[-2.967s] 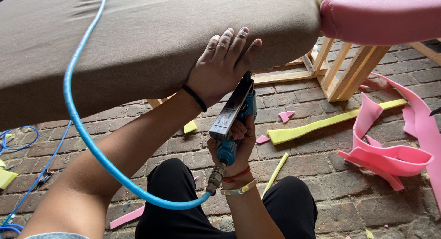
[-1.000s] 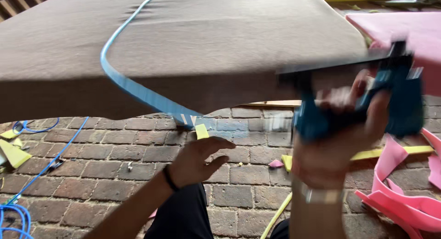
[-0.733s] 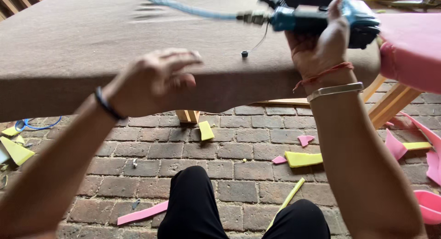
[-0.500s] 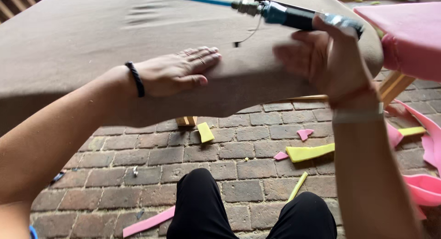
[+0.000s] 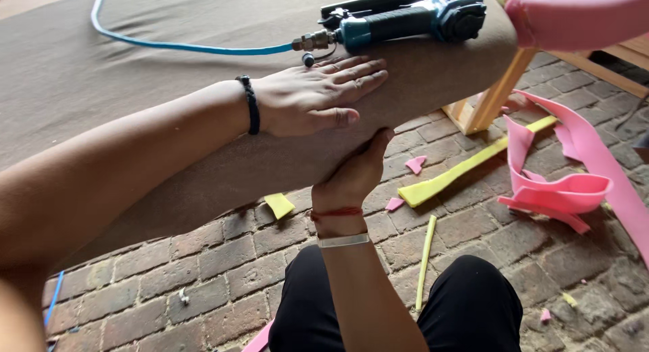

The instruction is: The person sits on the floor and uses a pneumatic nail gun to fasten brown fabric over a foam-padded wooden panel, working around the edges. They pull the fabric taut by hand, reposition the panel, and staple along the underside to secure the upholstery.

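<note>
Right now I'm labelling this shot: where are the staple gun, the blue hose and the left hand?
staple gun (image 5: 405, 17), head view, on its teal handle.
blue hose (image 5: 203, 48), head view, mid-length.
left hand (image 5: 311, 98), head view, on its back.

**An upholstery workshop on a brick floor**

This looks like an upholstery workshop. A large padded panel covered in brown fabric (image 5: 169, 75) fills the upper view, and an air-powered staple gun (image 5: 405, 17) with a blue hose (image 5: 182, 46) lies on it. The brick floor (image 5: 203, 257) is littered with offcuts: pink foam strips (image 5: 568, 190), yellow foam scraps (image 5: 446, 179) and small trimmings. A bare wooden frame (image 5: 493, 98) stands behind, under a pink cushioned piece (image 5: 581, 14).
</note>
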`<state>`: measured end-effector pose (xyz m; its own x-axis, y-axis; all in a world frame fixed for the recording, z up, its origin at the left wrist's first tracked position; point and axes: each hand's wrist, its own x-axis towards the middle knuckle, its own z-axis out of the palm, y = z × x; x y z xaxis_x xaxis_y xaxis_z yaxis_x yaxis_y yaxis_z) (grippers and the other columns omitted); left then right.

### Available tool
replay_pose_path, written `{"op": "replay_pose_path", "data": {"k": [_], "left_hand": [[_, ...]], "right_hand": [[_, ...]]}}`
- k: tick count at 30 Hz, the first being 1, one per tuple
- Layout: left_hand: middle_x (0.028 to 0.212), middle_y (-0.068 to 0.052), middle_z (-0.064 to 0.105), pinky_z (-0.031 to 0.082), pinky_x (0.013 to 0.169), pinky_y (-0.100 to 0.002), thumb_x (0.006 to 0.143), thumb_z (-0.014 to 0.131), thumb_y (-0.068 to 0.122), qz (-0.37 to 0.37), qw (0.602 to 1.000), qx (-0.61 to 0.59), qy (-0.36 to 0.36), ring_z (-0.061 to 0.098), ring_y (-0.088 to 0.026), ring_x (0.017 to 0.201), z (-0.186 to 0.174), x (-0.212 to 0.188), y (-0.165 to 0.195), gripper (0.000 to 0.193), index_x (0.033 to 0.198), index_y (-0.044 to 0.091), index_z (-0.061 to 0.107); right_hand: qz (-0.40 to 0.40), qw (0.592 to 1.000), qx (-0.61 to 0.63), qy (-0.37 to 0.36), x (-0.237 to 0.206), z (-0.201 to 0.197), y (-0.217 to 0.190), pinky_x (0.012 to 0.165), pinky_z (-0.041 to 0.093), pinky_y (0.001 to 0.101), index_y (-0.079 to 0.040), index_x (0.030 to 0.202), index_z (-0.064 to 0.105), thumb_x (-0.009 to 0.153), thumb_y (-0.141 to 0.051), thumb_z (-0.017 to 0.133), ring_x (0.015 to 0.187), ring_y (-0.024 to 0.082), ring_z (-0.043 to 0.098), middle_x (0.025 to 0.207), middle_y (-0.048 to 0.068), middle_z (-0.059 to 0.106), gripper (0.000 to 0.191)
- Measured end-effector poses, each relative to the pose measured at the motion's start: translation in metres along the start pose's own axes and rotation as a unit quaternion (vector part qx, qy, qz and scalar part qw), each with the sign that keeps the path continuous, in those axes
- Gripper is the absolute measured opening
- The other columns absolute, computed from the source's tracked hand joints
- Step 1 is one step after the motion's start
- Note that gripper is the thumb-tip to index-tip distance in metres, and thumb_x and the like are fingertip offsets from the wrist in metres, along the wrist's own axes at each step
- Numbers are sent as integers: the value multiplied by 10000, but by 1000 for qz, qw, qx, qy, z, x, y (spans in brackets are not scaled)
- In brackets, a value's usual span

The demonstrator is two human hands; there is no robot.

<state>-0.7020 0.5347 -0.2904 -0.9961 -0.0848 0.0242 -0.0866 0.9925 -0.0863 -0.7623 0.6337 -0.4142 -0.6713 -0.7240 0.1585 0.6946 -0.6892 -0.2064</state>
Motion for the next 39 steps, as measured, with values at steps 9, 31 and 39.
{"op": "replay_pose_path", "data": {"k": [9,31,39], "left_hand": [[1655,-170,79,87,1221,-452,955,401,464,45,986,159,-5,80,-289,1526,-2,-5,38,811,1575,13,137],[1555,-199,363,525,951,-656,1002,478,465,-166,899,371,163,498,-471,1326,39,10,67,617,1566,458,228],[1557,-291,390,524,944,-666,1055,507,365,-160,901,372,153,547,-543,1278,43,16,70,659,1641,406,208]], "right_hand": [[-61,997,34,-33,-14,-14,7,1219,369,458,-85,1596,244,1061,-498,303,1450,295,422,1591,141,386,678],[14,994,-5,-108,47,-63,60,724,473,291,-58,1187,472,1054,-208,489,884,139,562,1103,50,546,200],[-315,732,-539,-273,102,10,-113,659,490,301,-28,1327,601,1051,-204,700,744,131,589,855,67,641,343]]}}
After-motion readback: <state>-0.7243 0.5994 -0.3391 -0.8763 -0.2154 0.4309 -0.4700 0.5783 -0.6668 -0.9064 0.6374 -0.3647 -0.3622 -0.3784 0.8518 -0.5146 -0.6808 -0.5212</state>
